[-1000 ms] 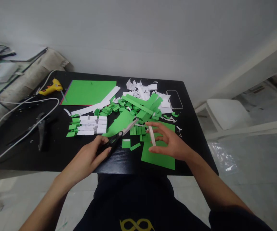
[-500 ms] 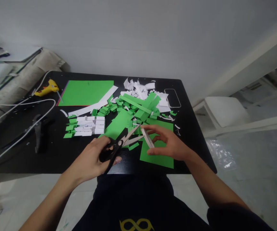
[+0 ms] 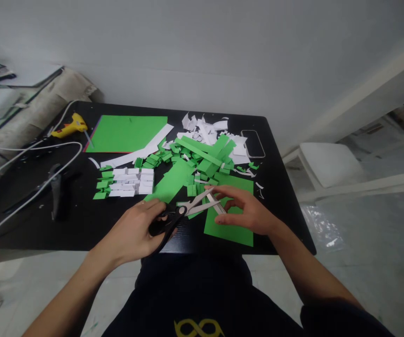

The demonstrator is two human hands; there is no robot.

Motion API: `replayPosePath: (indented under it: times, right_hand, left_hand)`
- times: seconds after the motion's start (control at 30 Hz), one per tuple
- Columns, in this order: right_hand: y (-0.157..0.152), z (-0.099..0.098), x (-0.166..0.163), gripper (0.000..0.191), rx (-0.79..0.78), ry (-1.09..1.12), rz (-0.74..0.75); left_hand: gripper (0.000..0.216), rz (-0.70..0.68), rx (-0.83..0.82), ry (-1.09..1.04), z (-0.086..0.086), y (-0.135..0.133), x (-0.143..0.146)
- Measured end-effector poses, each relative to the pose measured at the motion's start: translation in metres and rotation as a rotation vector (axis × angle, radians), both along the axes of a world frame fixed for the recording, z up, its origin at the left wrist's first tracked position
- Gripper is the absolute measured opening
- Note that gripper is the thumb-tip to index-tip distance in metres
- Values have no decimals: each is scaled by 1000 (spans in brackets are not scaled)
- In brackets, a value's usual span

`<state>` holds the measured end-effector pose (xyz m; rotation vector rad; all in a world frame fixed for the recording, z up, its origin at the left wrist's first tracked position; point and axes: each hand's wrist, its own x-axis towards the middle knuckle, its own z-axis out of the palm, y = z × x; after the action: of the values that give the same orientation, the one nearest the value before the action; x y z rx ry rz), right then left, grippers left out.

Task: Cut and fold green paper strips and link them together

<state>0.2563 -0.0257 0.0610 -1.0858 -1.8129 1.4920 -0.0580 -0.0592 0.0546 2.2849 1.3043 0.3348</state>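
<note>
My left hand [image 3: 142, 229] is wrapped around the black handles of a pair of scissors [image 3: 181, 210], whose blades stand apart and point right. Between the thumb and fingers of my right hand [image 3: 247, 210] is a narrow folded white paper strip [image 3: 217, 205], held at a slant. The blade tips overlap the strip in view; whether they touch it I cannot tell. Below the right hand lies a green paper sheet [image 3: 230, 229]. Green folded pieces [image 3: 192, 190] are scattered just beyond the blades. A block of white and green folded pieces [image 3: 128, 181] sits left of them.
White paper scraps [image 3: 205, 128] and green strips [image 3: 205, 154] are heaped at the back. A phone-shaped outline [image 3: 253, 143] lies at the right. On the left are a yellow glue gun [image 3: 71, 126], a white cable [image 3: 47, 184] and a dark clamp-like tool [image 3: 56, 192]. A white stool [image 3: 324, 164] stands right.
The scissors have moved slightly right, bringing their blades across the white paper strip. My right hand stays nearly in place, still pinching the strip.
</note>
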Motion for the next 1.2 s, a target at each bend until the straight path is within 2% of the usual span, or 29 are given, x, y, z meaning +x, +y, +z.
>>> replayPosePath:
  times: [0.23,0.53,0.73,0.97,1.2]
  right_hand:
    - [0,-2,2,61,-6,-36,11]
    - [0,-8,-2,54,-54,1,-20]
    - [0,-7,-3,57,-77,-10,-2]
    - [3,-7,-3,47,-60,-55,11]
    - [0,-4,-6,46,-124,23,57]
  left_hand:
    - [30,-10,24,13,3,0,-1]
    - [25,53,67,69,1,1,0]
    - [19,78,100,132,-2,3,-1]
    - [25,95,214,237,-9,7,-4]
    - [35,198,136,203,-6,10,-12]
